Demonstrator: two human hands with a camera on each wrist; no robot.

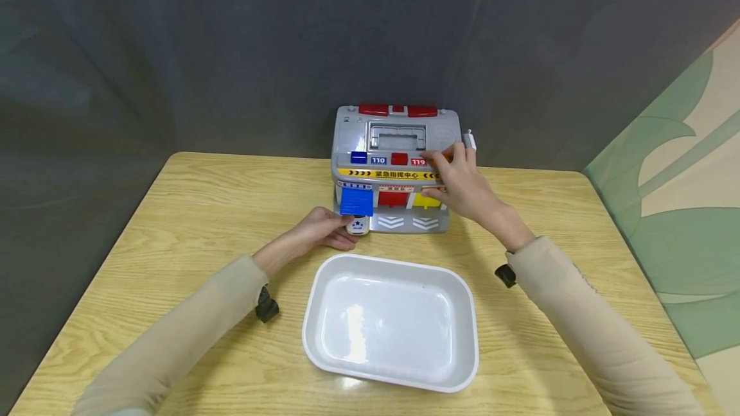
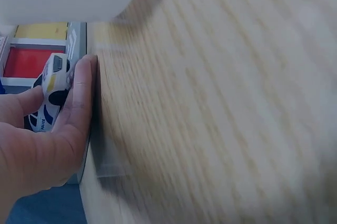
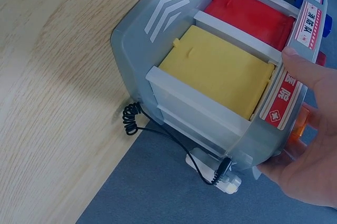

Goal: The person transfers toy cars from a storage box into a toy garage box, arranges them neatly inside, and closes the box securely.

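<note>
A grey toy rescue station point(image 1: 396, 165) stands at the table's far edge, with a red door point(image 3: 247, 16) and a yellow door point(image 3: 218, 71) closed. Its blue door point(image 1: 356, 201) is swung up. At that bay's mouth sits a small white police car point(image 1: 358, 226), pinched between thumb and fingers of my left hand point(image 1: 341, 228). In the left wrist view the car point(image 2: 51, 89) lies against those fingers point(image 2: 79, 103). My right hand point(image 1: 445, 175) grips the station's right roof edge, fingers on top by the buttons, thumb point(image 3: 310, 71) on the front sign.
A white tray point(image 1: 462, 294) with nothing in it lies on the wooden table point(image 1: 173, 223) just in front of the station. A thin black coiled cable point(image 3: 131, 118) with a white plug point(image 3: 216, 174) hangs behind the station's right side. Grey cloth backs the table.
</note>
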